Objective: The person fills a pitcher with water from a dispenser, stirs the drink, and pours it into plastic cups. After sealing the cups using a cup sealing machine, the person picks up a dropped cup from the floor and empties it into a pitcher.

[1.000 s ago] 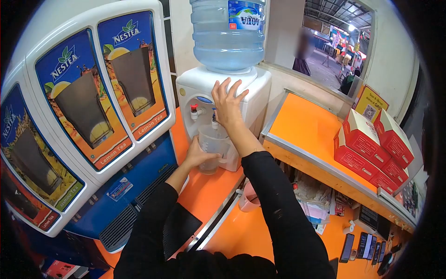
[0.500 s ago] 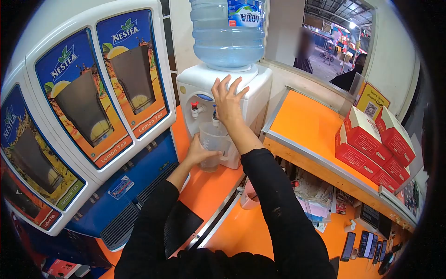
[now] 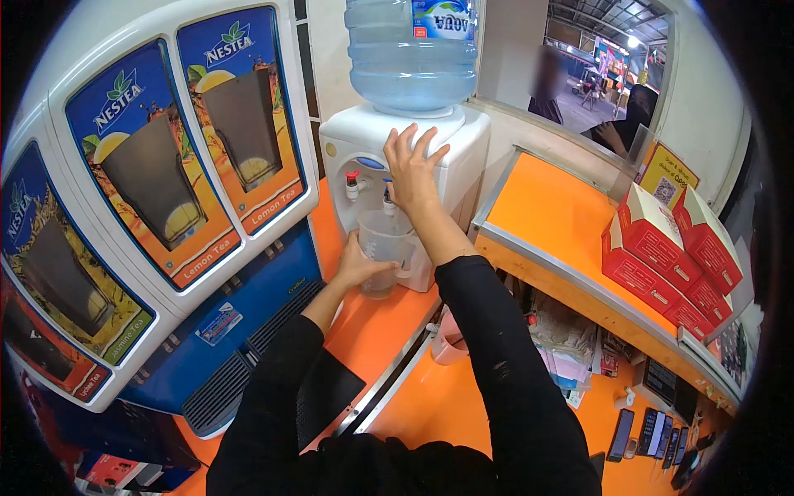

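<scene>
Left hand (image 3: 361, 266) curls part-open round the clear plastic jug (image 3: 382, 242), white tap with blue lever (image 3: 388, 197) at its twelve o'clock; right hand (image 3: 414, 172), one o'clock, fingers spread, thumb at the lever.

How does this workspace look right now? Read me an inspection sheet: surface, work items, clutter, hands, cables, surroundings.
Surface: orange counter, partly covered by a black mat.
Work items: clear jug below the blue tap of a water dispenser; fill level unclear.
Clutter: phones, papers and a pink container; red boxes stacked on the raised shelf.
Hands: left grips the jug; right is spread against the dispenser's front, by the blue tap.
Cables: possibly thin cords near the phones; too small to confirm.
Surroundings: Nestea drinks machine at left; people beyond the window opening.
</scene>
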`<move>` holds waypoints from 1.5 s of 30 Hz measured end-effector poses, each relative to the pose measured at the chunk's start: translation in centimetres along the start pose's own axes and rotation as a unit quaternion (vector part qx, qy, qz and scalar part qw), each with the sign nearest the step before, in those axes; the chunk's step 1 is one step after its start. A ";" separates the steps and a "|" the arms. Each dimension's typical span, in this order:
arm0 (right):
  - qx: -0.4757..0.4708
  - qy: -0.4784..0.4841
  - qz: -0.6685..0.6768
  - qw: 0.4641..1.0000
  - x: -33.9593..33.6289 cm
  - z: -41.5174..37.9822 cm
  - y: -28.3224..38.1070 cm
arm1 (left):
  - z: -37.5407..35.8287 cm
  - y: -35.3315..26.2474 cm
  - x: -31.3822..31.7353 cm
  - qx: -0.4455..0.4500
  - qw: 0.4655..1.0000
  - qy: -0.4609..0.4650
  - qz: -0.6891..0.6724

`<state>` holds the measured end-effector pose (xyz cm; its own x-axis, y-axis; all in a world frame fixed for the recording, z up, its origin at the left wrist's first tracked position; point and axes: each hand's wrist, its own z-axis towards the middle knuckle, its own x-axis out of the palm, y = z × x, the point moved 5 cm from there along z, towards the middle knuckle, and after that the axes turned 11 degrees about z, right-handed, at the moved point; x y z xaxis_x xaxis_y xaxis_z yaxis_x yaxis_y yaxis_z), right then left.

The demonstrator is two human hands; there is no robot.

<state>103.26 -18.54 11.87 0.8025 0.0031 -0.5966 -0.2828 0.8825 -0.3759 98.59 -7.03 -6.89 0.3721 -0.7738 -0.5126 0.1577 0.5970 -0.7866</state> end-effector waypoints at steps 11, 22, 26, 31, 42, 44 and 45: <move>-0.017 0.077 0.077 0.994 -1.2 -0.8 -0.8 | -3.6 2.1 0.9 0.015 0.997 -0.078 -0.011; 0.031 0.065 0.366 0.928 -3.0 -1.1 -2.6 | -8.2 -0.2 -2.7 0.040 0.992 -0.100 -0.064; 0.055 0.158 0.622 0.765 -8.8 -5.3 -6.4 | -11.6 -3.1 -5.4 0.065 0.985 -0.096 -0.130; -0.002 0.280 0.641 0.715 -12.0 -14.1 -4.1 | -15.8 -3.2 -8.3 0.002 0.994 -0.072 -0.080; -0.047 0.189 0.763 0.616 -14.2 -13.6 4.3 | -19.8 -5.3 -13.4 -0.017 0.992 -0.113 -0.044; -0.105 0.175 0.750 0.630 -15.1 -13.0 5.5 | -20.6 -5.3 -14.1 -0.013 0.993 -0.117 -0.031; -0.147 0.155 0.744 0.633 -15.7 -12.6 6.2 | -21.0 -5.3 -14.5 -0.007 0.993 -0.117 -0.011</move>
<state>82.23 -19.03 9.94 -0.5968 0.5953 -0.5381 -0.7263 -0.1157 0.6775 73.13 -3.43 -2.57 0.5709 -0.7158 -0.4021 0.1560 0.5754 -0.8029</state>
